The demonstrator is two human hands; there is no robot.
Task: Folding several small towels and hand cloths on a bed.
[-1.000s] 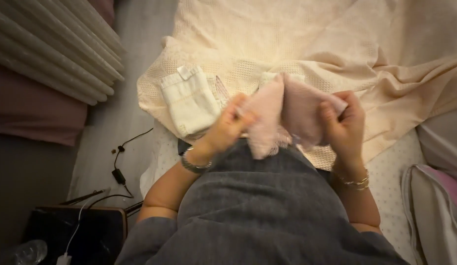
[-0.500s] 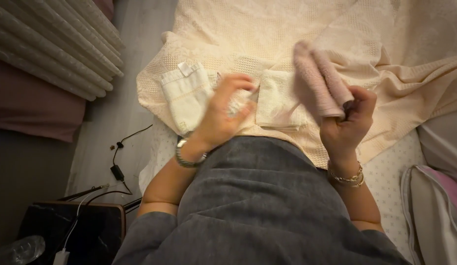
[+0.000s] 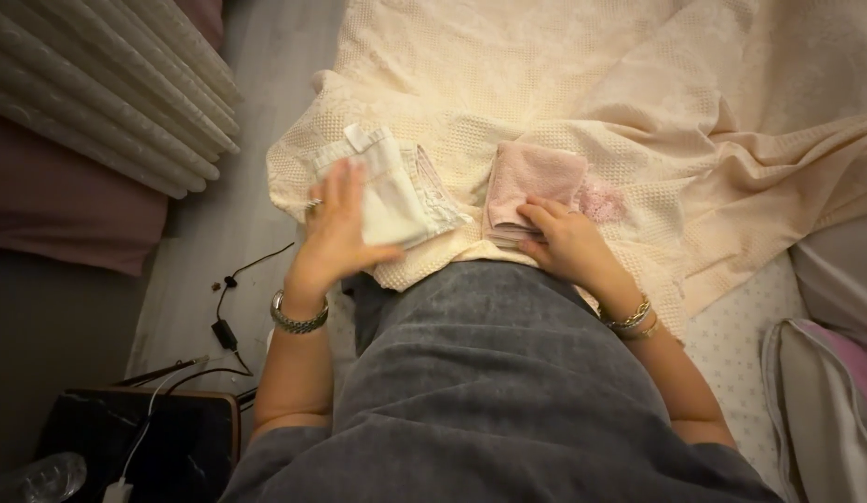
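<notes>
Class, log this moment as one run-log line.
left hand: flat on folded white garment | right hand: pressing folded pink cloth | surface: cream blanket

— What are you wearing?
— Your grey short-sleeved top (image 3: 489, 391) fills the lower view; a silver link watch (image 3: 298, 319) circles your left wrist, and thin gold bangles (image 3: 631, 320) your right.

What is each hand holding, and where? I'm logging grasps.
Nothing is gripped. Left hand lies flat on the folded white cloth; right hand presses the folded pink cloth's near edge.
</notes>
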